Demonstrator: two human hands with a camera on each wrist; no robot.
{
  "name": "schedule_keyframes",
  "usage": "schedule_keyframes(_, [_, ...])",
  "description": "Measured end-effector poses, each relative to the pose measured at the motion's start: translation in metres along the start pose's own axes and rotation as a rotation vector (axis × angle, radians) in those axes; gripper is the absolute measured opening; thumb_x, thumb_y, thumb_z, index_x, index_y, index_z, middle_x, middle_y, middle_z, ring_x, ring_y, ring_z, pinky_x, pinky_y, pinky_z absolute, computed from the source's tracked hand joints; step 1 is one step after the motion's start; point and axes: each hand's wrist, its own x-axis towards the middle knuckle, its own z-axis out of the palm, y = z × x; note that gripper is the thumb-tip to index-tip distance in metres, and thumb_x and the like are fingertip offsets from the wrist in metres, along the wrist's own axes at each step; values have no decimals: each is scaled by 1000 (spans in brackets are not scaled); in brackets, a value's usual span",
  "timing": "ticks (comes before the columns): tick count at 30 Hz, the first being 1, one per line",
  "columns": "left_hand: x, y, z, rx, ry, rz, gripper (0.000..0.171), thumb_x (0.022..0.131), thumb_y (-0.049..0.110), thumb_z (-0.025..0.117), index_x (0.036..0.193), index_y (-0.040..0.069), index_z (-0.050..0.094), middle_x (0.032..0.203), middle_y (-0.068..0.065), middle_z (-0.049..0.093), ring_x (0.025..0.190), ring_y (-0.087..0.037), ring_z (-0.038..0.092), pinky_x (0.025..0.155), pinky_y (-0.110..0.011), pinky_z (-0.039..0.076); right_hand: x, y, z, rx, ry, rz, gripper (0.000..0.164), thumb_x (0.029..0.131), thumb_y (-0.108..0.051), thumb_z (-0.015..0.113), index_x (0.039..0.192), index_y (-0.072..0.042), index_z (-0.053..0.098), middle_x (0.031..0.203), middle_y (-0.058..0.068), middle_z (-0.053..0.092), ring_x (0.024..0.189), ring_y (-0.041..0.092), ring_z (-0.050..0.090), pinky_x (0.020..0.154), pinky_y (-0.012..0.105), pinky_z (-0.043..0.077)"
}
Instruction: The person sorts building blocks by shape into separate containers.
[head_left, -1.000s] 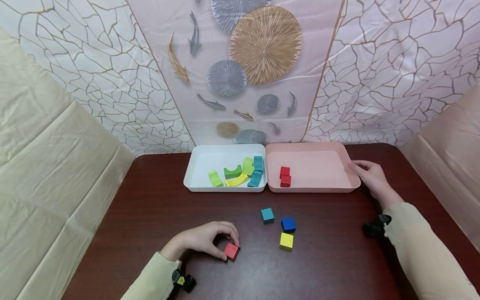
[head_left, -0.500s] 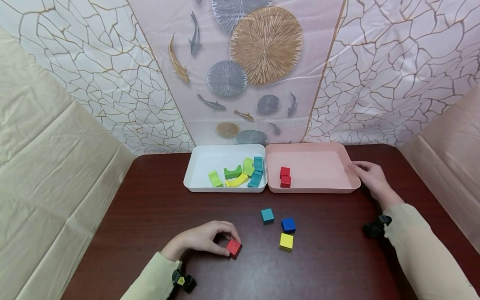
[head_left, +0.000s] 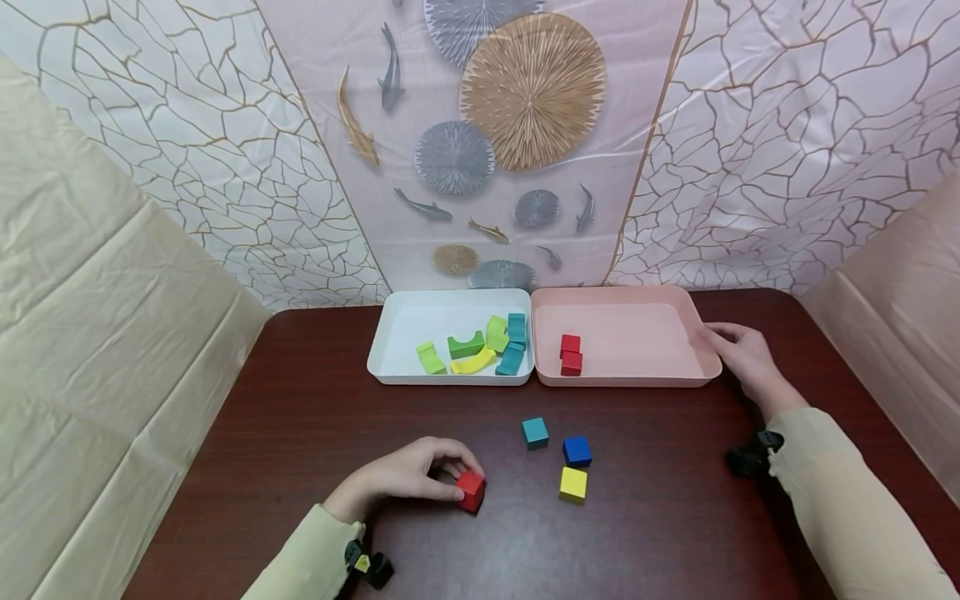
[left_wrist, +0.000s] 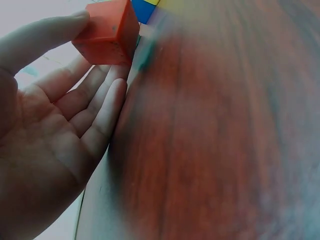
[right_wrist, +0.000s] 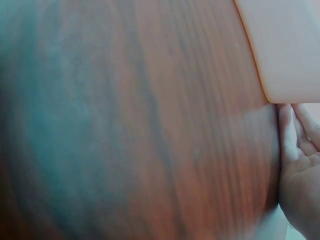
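Patterned cloth (head_left: 532, 92), printed with gold and grey discs and fish between panels of gold crackle lines, hung behind a dark reddish-brown counter (head_left: 652, 533), and plain beige cloth (head_left: 112, 333) sloped along both sides. Two shallow trays sat side by side near the far edge, their adjoining ends touching or almost so. The white tray (head_left: 401, 333) carried its pieces toward the front and right: a light green piece (head_left: 431, 357) set apart at the left, a green arch (head_left: 466, 344), a yellow curved piece (head_left: 473, 361) in front of it, a yellow-green piece (head_left: 496, 333), and two teal pieces (head_left: 511, 358) at the right end. The pink tray (head_left: 637, 333) held two red blocks (head_left: 571, 363), one in front of the other, near its left end. The right hand (head_left: 742, 358) was at that tray's right end, thumb at the rim; the tray hid the fingertips, so whether they gripped it could not be told. On the counter in front of the trays lay a teal cube (head_left: 535, 433), with a blue cube (head_left: 577, 451) and a yellow cube (head_left: 573, 484) close together nearby. Left of these, the left hand (head_left: 405, 475) was partly closed, pinching a red cube (head_left: 472, 491), tilted, between thumb and fingertips.
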Motion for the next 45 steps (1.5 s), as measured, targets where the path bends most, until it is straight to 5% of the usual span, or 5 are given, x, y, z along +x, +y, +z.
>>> schedule_keyframes(22, [5, 4, 2, -106, 110, -70, 32, 97, 6, 74, 128, 0, 71, 119, -17, 73, 95, -8, 70, 85, -19, 58, 0, 0, 0, 12, -9, -12, 73, 110, -47, 52, 150, 13, 49, 153, 33, 48, 94, -17, 42, 75, 4, 44])
schedule_keyframes(45, [17, 6, 1, -59, 342, 10, 32, 96, 8, 77, 127, 1, 72, 120, -18, 73, 98, -7, 67, 88, -20, 57, 0, -1, 1, 11, 1, -13, 73, 109, -47, 53, 149, 14, 50, 150, 32, 50, 91, -18, 43, 75, 4, 45])
